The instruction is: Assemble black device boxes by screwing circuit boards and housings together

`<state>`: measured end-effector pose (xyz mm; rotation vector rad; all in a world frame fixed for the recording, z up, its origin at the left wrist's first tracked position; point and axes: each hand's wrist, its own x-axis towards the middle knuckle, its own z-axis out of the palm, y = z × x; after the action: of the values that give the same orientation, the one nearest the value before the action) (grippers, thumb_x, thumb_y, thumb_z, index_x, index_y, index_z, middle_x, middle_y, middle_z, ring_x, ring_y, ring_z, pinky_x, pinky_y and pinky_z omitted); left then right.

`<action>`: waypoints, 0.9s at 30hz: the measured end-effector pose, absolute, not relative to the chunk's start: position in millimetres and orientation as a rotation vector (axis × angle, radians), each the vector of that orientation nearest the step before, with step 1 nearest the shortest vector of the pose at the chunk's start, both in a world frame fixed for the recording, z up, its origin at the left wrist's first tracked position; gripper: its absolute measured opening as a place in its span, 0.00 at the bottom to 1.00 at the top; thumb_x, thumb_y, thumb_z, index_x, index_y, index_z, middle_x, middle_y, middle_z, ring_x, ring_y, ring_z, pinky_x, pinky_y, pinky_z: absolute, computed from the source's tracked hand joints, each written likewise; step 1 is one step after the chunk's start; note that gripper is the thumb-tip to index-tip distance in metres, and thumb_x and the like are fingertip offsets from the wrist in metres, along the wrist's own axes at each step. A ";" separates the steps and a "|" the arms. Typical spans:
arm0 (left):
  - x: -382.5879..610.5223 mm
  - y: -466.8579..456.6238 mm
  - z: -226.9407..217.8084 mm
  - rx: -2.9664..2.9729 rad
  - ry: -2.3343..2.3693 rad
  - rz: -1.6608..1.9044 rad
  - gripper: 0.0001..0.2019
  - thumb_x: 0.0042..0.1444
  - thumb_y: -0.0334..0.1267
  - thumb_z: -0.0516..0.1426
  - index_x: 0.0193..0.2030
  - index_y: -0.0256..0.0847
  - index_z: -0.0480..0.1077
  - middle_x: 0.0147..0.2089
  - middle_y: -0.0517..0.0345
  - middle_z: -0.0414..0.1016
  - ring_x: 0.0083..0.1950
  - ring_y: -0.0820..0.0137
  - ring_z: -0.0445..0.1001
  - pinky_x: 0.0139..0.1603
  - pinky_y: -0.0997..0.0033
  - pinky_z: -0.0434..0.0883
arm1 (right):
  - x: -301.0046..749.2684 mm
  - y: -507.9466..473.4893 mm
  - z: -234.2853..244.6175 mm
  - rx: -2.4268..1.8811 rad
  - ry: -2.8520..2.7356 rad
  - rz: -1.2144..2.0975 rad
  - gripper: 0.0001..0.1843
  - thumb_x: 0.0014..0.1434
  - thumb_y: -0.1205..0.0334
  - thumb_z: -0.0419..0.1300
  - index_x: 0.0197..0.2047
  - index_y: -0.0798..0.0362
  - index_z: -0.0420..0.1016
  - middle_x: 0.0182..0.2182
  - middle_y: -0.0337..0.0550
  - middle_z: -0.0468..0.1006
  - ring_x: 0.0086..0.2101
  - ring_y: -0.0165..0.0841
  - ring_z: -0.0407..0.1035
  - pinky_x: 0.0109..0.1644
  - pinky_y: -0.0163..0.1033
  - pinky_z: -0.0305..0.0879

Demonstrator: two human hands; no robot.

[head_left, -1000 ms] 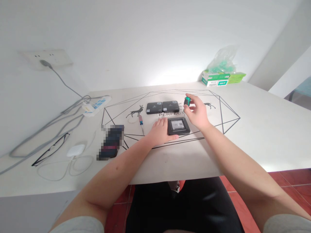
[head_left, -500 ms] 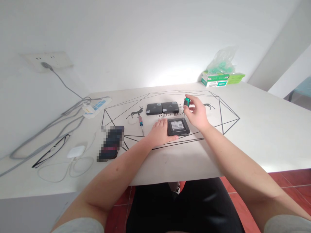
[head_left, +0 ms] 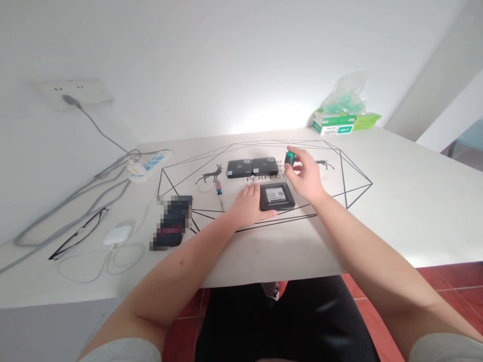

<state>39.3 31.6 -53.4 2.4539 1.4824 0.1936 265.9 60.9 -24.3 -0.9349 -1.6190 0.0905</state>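
Note:
A flat black square device, perhaps a set-top box, lies upside down with a white label showing. My left hand steadies it, fingers along its left side and thumb against its near edge. My right hand grips a green and black screwdriver, held upright. Its thin shaft reaches down to the far right corner of the box; the tip is too small to make out. Just beyond are two similar black boxes, side by side. Left of my left hand lies a second screwdriver with a red and blue handle.
On the left are a pixelated phone-like object, glasses, a white charger with its cable, and a power strip with grey cords. Green and white boxes topped by a plastic bag stand against the back wall.

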 end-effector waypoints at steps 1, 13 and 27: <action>39.3 31.3 -52.9 2.452 1.484 0.188 0.62 0.58 0.76 0.54 0.81 0.26 0.42 0.83 0.25 0.46 0.84 0.35 0.43 0.80 0.42 0.49 | 266.0 60.7 -24.1 -0.936 -1.612 0.092 0.24 0.64 0.61 0.60 0.63 0.46 0.75 0.52 0.50 0.81 0.43 0.41 0.76 0.38 0.47 0.84; 38.6 32.4 -54.0 2.466 1.493 0.188 0.61 0.57 0.77 0.53 0.81 0.27 0.42 0.82 0.25 0.50 0.84 0.35 0.45 0.80 0.42 0.50 | 265.2 60.5 -24.1 -0.961 -1.590 0.158 0.25 0.63 0.61 0.59 0.63 0.46 0.75 0.54 0.51 0.82 0.45 0.42 0.77 0.41 0.49 0.84; 39.0 31.9 -54.4 2.473 1.492 0.198 0.60 0.58 0.76 0.55 0.81 0.30 0.42 0.82 0.26 0.51 0.83 0.35 0.46 0.79 0.43 0.51 | 266.9 62.6 -24.6 -0.929 -1.693 0.047 0.23 0.67 0.54 0.64 0.64 0.44 0.73 0.47 0.47 0.76 0.41 0.39 0.73 0.39 0.48 0.81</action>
<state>39.0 31.9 -54.4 2.4727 1.4920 0.1985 266.9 62.6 -24.6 -0.9294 -1.6929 0.0466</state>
